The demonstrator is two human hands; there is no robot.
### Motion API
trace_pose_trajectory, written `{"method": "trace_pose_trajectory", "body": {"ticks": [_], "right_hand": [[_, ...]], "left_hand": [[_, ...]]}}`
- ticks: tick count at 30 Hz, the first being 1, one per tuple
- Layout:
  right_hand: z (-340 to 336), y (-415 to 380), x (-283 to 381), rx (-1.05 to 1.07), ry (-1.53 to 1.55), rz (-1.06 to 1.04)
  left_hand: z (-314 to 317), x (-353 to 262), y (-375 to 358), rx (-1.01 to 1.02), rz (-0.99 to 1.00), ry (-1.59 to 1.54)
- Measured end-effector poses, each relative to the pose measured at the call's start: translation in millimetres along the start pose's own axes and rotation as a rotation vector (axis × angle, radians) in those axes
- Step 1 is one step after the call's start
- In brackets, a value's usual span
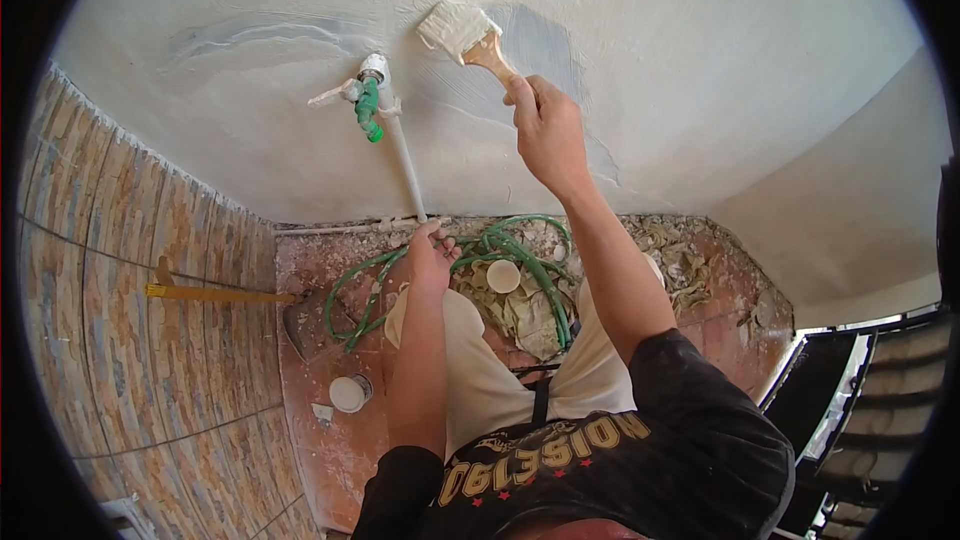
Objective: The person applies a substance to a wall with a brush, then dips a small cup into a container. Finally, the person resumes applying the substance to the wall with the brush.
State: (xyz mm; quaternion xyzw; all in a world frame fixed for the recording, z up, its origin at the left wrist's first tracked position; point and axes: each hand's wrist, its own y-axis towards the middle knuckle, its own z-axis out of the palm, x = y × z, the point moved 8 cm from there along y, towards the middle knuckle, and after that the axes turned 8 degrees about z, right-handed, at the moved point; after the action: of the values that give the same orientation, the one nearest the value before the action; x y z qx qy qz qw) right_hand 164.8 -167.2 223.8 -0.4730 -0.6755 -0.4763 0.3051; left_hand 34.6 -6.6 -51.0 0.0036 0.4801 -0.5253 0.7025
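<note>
My right hand [548,130] grips the wooden handle of a wide paintbrush [463,32], whose white-coated bristles are against the wall [660,60] beside a grey patch [540,45]. To the left of the brush, a green tap [368,110] sticks out of the wall, with a pale pipe [405,165] running down from it. My left hand [432,255] is low, near the foot of that pipe, its fingers partly curled and apart, with nothing visible in them.
A green hose [340,300] lies coiled on the debris-strewn floor around a white cup [503,276]. Another white container [350,393] stands at lower left, near a yellow-handled dustpan [310,325]. Stone-patterned tiles [170,340] cover the left wall; a dark metal gate [850,420] is at right.
</note>
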Motion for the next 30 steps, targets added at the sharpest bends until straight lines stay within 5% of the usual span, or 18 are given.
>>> {"method": "trace_pose_trajectory", "body": {"ticks": [4,9,11,21,25,30], "right_hand": [[-11.4,-4.2,-63.2,-0.045,-0.108,0.064],[-46.7,-63.0,-245.3,-0.083,-0.300,0.425],[-51.8,-67.4,-292.3,-0.093,-0.653,0.372],[6.4,4.8,4.1,0.001,-0.038,-0.031],[-1.8,19.1,-8.0,-0.062,-0.004,-0.066],[-63.7,-12.2,-140.4,-0.121,-0.290,0.202]], "left_hand": [[2.0,-1.2,-1.9,0.017,-0.015,-0.025],[4.9,3.4,-5.6,0.027,-0.043,-0.030],[8.1,1.7,-3.8,0.023,-0.041,-0.030],[-0.1,0.6,0.5,-0.004,-0.015,-0.022],[-1.5,-2.4,-3.9,-0.018,-0.009,-0.021],[2.5,-1.0,-1.1,0.034,-0.039,-0.023]]}}
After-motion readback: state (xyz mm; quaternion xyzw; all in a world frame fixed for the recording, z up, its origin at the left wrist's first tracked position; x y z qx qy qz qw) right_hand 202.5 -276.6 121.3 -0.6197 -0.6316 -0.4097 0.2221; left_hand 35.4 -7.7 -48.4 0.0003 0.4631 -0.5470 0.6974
